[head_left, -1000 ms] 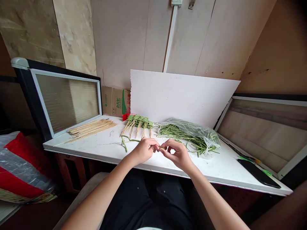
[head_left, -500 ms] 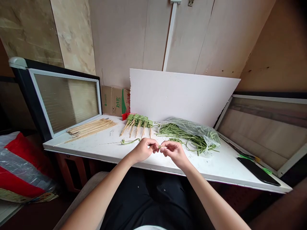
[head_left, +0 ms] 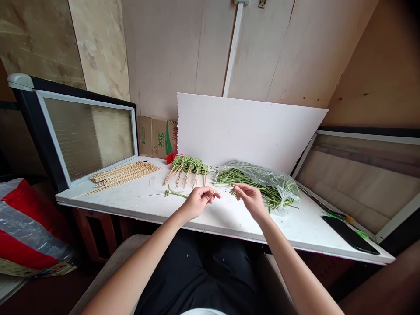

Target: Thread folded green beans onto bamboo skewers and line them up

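Observation:
My left hand (head_left: 201, 202) is closed above the front of the white table, with the pale green end of a long green bean showing at its fingertips. A length of green bean (head_left: 177, 192) lies behind that wrist; whether it joins the held end is hidden. My right hand (head_left: 251, 200) is a little apart to the right, thumb and fingers pinched; anything between them is too small to make out. Beyond the hands lie bean skewers (head_left: 188, 165), green bean pieces threaded on bamboo sticks. Near my right hand, loose long beans (head_left: 238, 177) spill from a clear plastic bag (head_left: 262, 168).
Bare bamboo skewers (head_left: 123, 175) lie in a pile at the left of the white table (head_left: 223, 223). A cardboard box (head_left: 157, 138) and a white board (head_left: 249, 129) stand at the back. A black phone (head_left: 351, 234) lies by the right edge, near the framed panel (head_left: 361, 175).
My hands were together at the fingertips over the bean and are now apart. The right hand has moved to the right; the left has shifted only slightly.

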A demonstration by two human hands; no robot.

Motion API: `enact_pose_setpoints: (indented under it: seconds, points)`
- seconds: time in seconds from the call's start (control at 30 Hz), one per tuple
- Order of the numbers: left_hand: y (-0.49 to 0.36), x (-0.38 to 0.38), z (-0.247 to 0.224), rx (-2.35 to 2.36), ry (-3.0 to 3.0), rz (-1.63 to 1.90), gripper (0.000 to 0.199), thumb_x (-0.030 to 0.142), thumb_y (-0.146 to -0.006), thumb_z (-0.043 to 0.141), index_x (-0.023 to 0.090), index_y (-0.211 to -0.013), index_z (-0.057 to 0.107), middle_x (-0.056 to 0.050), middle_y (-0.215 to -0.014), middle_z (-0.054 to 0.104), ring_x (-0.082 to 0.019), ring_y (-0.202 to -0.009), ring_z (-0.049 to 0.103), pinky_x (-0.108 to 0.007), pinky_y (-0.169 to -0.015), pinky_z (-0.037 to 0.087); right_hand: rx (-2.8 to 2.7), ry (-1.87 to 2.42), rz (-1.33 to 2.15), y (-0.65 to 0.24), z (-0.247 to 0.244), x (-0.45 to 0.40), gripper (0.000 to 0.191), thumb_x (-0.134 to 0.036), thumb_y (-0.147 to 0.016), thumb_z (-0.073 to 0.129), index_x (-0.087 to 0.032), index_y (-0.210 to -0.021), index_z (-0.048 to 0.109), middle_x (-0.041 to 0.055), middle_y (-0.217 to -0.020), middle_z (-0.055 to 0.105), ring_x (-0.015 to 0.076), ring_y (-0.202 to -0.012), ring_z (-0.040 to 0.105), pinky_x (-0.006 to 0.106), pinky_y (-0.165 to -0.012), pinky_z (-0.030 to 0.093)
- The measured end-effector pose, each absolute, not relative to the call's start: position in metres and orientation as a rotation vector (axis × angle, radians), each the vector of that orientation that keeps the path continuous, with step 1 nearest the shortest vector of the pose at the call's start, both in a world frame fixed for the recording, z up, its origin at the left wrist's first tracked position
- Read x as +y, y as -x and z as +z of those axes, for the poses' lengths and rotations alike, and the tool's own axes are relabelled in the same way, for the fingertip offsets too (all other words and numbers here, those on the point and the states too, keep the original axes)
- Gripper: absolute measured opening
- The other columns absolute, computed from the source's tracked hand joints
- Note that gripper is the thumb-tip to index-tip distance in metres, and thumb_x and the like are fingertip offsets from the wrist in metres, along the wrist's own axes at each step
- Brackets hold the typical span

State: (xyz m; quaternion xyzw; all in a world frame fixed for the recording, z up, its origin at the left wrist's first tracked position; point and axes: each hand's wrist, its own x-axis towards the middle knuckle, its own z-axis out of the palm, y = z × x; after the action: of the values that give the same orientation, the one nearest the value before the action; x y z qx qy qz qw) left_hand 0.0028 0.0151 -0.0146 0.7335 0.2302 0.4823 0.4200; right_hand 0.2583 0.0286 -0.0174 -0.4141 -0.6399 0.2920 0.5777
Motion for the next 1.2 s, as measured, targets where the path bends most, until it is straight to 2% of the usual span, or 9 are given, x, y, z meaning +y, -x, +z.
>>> enact_pose_setpoints:
  seconds: [0.07, 0.17, 0.27, 0.4, 0.6, 0.77, 0.87, 1.1, 1.2]
  points:
    - [-0.002, 0.021, -0.020, 0.585, -1.820, 1.213, 0.049, 0.053, -0.105, 0.050, 0.012, -0.108, 0.078, -0.003, -0.076, 0.057, -0.014, -0.071, 0.047, -0.028, -0.069, 0.041, -1.497, 1.135, 0.512, -0.287, -0.023, 0.045, 0.053, -0.063, -0.082, 0.077, -0.017, -0.108, 0.082, 0.0164, -0.113, 0.078, 0.0203, -0.073, 0.065, 0.031, -0.058, 0.053]
    - [-0.001, 0.027, -0.024, 0.600, -1.795, 1.188, 0.049, 0.053, -0.103, 0.052, 0.013, -0.117, 0.076, -0.003, -0.083, 0.056, -0.015, -0.074, 0.047, -0.028, -0.070, 0.042, -1.505, 1.342, 0.401, -0.322, -0.038, 0.065, 0.057, -0.063, -0.080, 0.077, -0.014, -0.107, 0.082, 0.0178, -0.104, 0.081, 0.0307, -0.090, 0.073, 0.034, -0.061, 0.057]
    - [-0.001, 0.029, -0.026, 0.629, -1.789, 1.181, 0.047, 0.051, -0.101, 0.056, 0.014, -0.124, 0.074, -0.004, -0.088, 0.058, -0.015, -0.079, 0.051, -0.028, -0.073, 0.045, -1.529, 1.496, 0.338, -0.339, -0.051, 0.080, 0.044, -0.052, -0.080, 0.079, -0.013, -0.100, 0.083, 0.0169, -0.099, 0.082, 0.0318, -0.090, 0.077, 0.038, -0.073, 0.061]
    - [0.000, 0.031, -0.027, 0.682, -1.773, 1.192, 0.049, 0.052, -0.100, 0.057, 0.013, -0.124, 0.074, -0.005, -0.088, 0.060, -0.016, -0.078, 0.053, -0.029, -0.074, 0.047, -1.641, 1.702, 0.201, -0.342, -0.060, 0.100, 0.028, -0.036, -0.087, 0.071, -0.014, -0.101, 0.083, 0.0146, -0.099, 0.082, 0.0297, -0.091, 0.077, 0.035, -0.079, 0.059]
    - [0.004, 0.034, -0.027, 0.691, -1.743, 1.214, 0.047, 0.052, -0.100, 0.059, 0.013, -0.120, 0.075, -0.005, -0.088, 0.063, -0.015, -0.075, 0.054, -0.030, -0.075, 0.048, -1.715, 1.842, 0.056, -0.338, -0.059, 0.135, 0.022, -0.030, -0.089, 0.066, -0.015, -0.089, 0.083, 0.0150, -0.094, 0.081, 0.0329, -0.106, 0.067, 0.036, -0.085, 0.050]
    - [0.004, 0.032, -0.023, 0.681, -1.734, 1.216, 0.045, 0.050, -0.100, 0.059, 0.012, -0.117, 0.076, -0.005, -0.086, 0.062, -0.015, -0.075, 0.055, -0.029, -0.074, 0.050, -1.834, 1.860, 0.055, -0.337, -0.053, 0.148, 0.023, -0.031, -0.084, 0.071, -0.016, -0.069, 0.077, 0.0094, -0.062, 0.071, 0.0258, -0.082, 0.065, 0.036, -0.093, 0.046]
    - [0.005, 0.032, -0.022, 0.675, -1.732, 1.224, 0.043, 0.049, -0.099, 0.061, 0.012, -0.115, 0.076, -0.006, -0.086, 0.065, -0.014, -0.075, 0.057, -0.029, -0.074, 0.051, -1.860, 1.850, 0.058, -0.340, -0.047, 0.145, 0.031, -0.037, -0.087, 0.070, -0.016, -0.063, 0.074, 0.0085, -0.056, 0.066, 0.0256, -0.076, 0.064, 0.036, -0.088, 0.048]
    - [0.005, 0.031, -0.018, 0.627, -1.685, 1.250, 0.041, 0.051, -0.093, 0.073, 0.011, -0.104, 0.075, -0.012, -0.090, 0.077, -0.021, -0.084, 0.074, -0.038, -0.085, 0.059, -1.848, 1.702, 0.098, -0.326, -0.017, 0.118, 0.041, -0.048, -0.094, 0.063, -0.013, -0.102, 0.083, 0.0153, -0.100, 0.080, 0.0259, -0.082, 0.070, 0.033, -0.072, 0.051]
    - [0.005, 0.026, -0.016, 0.660, -1.707, 1.283, 0.038, 0.048, -0.091, 0.077, 0.012, -0.103, 0.074, -0.014, -0.094, 0.081, -0.025, -0.089, 0.077, -0.041, -0.090, 0.060, -2.008, 1.320, 0.367, -0.292, -0.001, 0.080, 0.050, -0.057, -0.093, 0.066, -0.017, -0.118, 0.079, 0.0107, -0.094, 0.078, 0.0223, -0.075, 0.067, 0.032, -0.065, 0.050]
